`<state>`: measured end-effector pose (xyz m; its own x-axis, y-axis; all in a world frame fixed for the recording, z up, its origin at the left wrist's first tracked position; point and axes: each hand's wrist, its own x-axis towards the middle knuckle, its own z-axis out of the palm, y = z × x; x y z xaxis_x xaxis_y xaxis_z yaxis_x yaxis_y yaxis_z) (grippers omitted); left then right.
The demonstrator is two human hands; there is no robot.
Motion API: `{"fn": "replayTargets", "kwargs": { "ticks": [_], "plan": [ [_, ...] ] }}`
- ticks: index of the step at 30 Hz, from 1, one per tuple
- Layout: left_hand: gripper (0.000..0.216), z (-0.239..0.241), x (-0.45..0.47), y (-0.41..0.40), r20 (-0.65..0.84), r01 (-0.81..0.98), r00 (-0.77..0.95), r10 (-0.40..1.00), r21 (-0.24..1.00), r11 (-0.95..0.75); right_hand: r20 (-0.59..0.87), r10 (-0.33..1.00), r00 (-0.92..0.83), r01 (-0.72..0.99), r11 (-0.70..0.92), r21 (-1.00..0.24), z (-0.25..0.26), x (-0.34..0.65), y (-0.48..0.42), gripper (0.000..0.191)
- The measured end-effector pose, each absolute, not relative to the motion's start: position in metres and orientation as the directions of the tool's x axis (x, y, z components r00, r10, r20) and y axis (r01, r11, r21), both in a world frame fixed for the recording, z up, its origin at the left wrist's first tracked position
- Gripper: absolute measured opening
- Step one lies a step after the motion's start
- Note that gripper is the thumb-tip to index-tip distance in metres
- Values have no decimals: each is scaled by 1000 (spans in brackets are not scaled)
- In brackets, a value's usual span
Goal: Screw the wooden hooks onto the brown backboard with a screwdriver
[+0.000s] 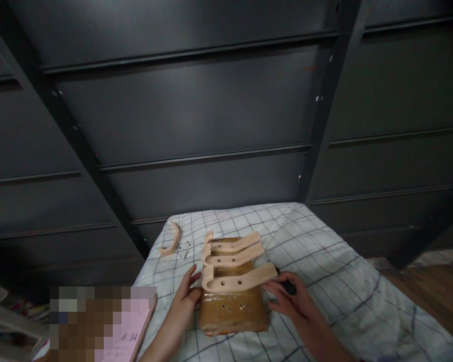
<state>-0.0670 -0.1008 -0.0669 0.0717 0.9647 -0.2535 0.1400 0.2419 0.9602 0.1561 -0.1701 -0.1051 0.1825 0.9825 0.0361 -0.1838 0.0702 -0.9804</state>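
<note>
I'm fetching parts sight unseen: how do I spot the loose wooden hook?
Below the dark panels spreads a white checked cloth. Near its far left corner, beside small screw-like pieces, lies the wooden hook. It alone is off the brown taped block bearing three others.

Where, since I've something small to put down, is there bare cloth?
Bare checked cloth lies right of the right hand, and between the wooden hooks and the dark panel. Crowded: taped package at the left hand; screws by the lone hook.

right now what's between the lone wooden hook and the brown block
In the head view, a few small screw-like pieces lie on the checked cloth between the hook and the block.
</note>
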Motion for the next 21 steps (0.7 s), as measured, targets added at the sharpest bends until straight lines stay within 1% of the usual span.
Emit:
{"fn": "replayTargets", "kwargs": {
  "ticks": [2,3,4,6,7,8,10,12,13,15,17,19,20,21],
  "plan": [
    [61,-64,-67,-101,-143,213,59,988,969,127,66,963,260,-112,98,-989,-97,167,-168,28],
    [61,-62,-67,-102,-47,258,50,998,965,33,103,950,296,-76,131,-989,-90,174,-166,27],
    [60,-60,-67,-103,64,310,45,997,948,-75,143,944,296,-18,156,-988,-82,183,-163,26],
    [55,-59,-66,-106,264,412,87,961,868,-276,258,918,299,196,206,-959,-61,201,-158,23],
    [53,-59,-66,-107,325,455,134,936,819,-350,315,913,259,318,227,-920,-49,209,-156,22],
    [50,-61,-67,-108,358,487,188,915,775,-403,359,910,207,406,254,-878,-38,217,-153,20],
    [46,-66,-68,-108,380,532,261,887,710,-461,400,910,111,505,295,-811,-16,227,-149,22],
    [42,-74,-69,-106,392,576,257,883,672,-466,460,887,41,597,347,-723,4,227,-144,22],
    [42,-79,-69,-106,403,598,238,884,656,-460,476,880,-1,613,376,-695,12,223,-142,20],
    [43,-87,-68,-107,438,641,203,876,617,-457,430,895,-117,610,406,-681,24,208,-137,17],
    [47,-92,-66,-112,500,697,183,847,541,-470,361,913,-187,627,394,-672,29,190,-133,17],
    [50,-91,-62,-119,611,766,173,772,409,-495,302,924,-233,674,378,-635,29,173,-128,14],
    [50,-89,-60,-123,673,790,193,714,325,-519,275,926,-260,693,377,-614,28,167,-126,13],
    [48,-86,-58,-127,723,795,248,645,228,-561,250,925,-287,709,380,-594,27,161,-124,12]
  ]
}}
